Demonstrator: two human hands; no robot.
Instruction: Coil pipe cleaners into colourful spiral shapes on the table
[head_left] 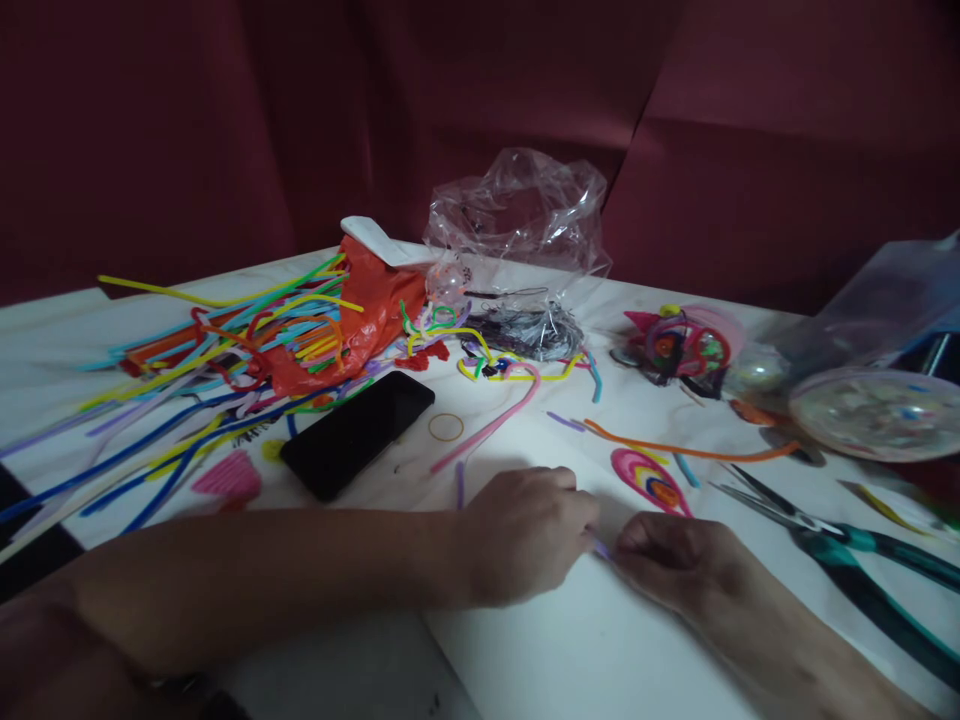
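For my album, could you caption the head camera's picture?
Left hand and right hand hold a purple strip near colourful pipe cleaners, a black phone and green-handled pliers.

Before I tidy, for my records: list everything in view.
Pipe cleaners: many, mixed colours, mostly left
Bag: one, red, left
Plastic bag: one, clear, back
Tangle: one, grey, back centre
Phone: one, black, centre left
Rubber band: one, tan, centre
Coil: one, multicoloured, right
Pliers: one, green-black, right
Tub: one, clear, far right
Ornament: one, pinkish, back right
Table: one, white, underneath
Backdrop: one, maroon, behind
Strip: one, purple, between hands
Left hand, right hand: one each, bare, front
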